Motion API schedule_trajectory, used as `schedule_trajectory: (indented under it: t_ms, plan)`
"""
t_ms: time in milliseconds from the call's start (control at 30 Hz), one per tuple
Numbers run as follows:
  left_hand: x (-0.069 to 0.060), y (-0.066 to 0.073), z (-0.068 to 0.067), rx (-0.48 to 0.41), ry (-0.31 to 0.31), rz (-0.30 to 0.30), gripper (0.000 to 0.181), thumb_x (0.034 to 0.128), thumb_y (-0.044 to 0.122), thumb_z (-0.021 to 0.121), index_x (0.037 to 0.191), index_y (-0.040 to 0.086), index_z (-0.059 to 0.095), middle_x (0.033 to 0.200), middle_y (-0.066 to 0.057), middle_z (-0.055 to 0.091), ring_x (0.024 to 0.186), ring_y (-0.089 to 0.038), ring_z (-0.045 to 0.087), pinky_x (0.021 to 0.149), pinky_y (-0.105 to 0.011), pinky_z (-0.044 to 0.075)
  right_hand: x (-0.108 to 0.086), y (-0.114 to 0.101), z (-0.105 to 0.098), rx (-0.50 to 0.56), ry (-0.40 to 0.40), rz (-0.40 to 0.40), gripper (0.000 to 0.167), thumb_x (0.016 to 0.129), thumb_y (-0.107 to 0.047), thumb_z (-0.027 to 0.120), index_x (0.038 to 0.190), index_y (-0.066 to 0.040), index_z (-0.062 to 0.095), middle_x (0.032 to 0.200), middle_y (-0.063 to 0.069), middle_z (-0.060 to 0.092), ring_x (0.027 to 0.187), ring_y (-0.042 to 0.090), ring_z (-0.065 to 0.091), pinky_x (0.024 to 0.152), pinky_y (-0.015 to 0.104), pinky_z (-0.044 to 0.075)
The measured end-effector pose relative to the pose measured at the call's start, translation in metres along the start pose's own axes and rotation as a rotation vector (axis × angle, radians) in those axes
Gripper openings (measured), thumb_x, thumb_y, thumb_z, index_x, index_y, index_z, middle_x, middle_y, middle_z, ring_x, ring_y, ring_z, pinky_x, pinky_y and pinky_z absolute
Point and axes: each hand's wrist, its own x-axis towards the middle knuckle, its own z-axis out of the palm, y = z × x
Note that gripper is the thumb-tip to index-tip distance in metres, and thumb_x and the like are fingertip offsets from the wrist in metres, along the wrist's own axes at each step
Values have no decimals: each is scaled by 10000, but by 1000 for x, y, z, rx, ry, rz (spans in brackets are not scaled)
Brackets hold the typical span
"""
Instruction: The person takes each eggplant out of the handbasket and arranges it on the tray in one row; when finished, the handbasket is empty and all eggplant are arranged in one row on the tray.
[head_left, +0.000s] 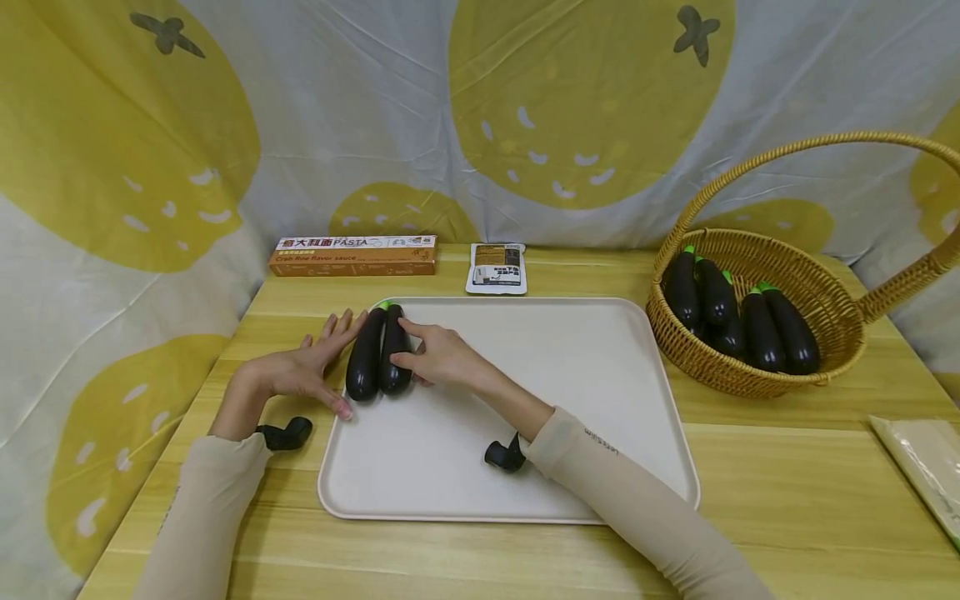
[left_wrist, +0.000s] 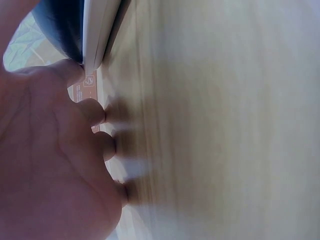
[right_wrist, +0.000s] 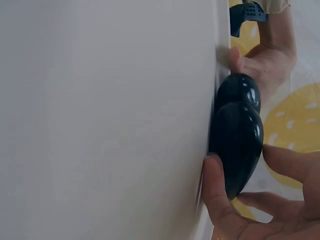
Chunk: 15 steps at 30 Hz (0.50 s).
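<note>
Left hand [head_left: 300, 372]: being held with fingers spread at the left rim of the tray [head_left: 540, 400], nothing being grasped; probably best being used as a light side stop
Pasta box [head_left: 352, 257]: being seen beyond the tray's far left corner, contents being hidden
Left eggplant [head_left: 365, 358]: being supported on the tray, near its far left corner
Right eggplant [head_left: 392, 343]: being supported on the tray, close alongside
Right hand [head_left: 442, 354]: the right eggplant being gripped between thumb and fingers; gentle pressure and parallel alignment are being judged advisable, lest either be rolled
Sachet [head_left: 497, 268]: being seen beyond the tray's far rim, contents being hidden
Wicker basket [head_left: 701, 367]: being seen right of the tray, at least five basket eggplants [head_left: 787, 329] being contained
Flat packet [head_left: 918, 454]: being seen well right of the tray, contents being indistinct
</note>
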Motion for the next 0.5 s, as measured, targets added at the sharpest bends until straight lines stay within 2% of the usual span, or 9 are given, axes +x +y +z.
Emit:
schedule_trajectory:
  t_ms: [300,500]
  plan:
    - [1,1,0,0,-2,3,1494,681,391,967,1660,164,-140,1668,-250,-303,1514,-492,-333,1144,-792,-173,-1,1,-2,-9,-12,-12,691,1031,-303,639,1630,-143,333,716,134,707,599,172,621,570,202,432]
    - [1,0,0,4,0,4,1488,687,387,963,1660,173,-142,1668,-247,-306,1514,-494,-333,1143,-794,-170,-4,2,-8,-7,-38,-7,693,1029,-317,637,1632,-164,333,657,89,643,572,146,571,560,209,420]
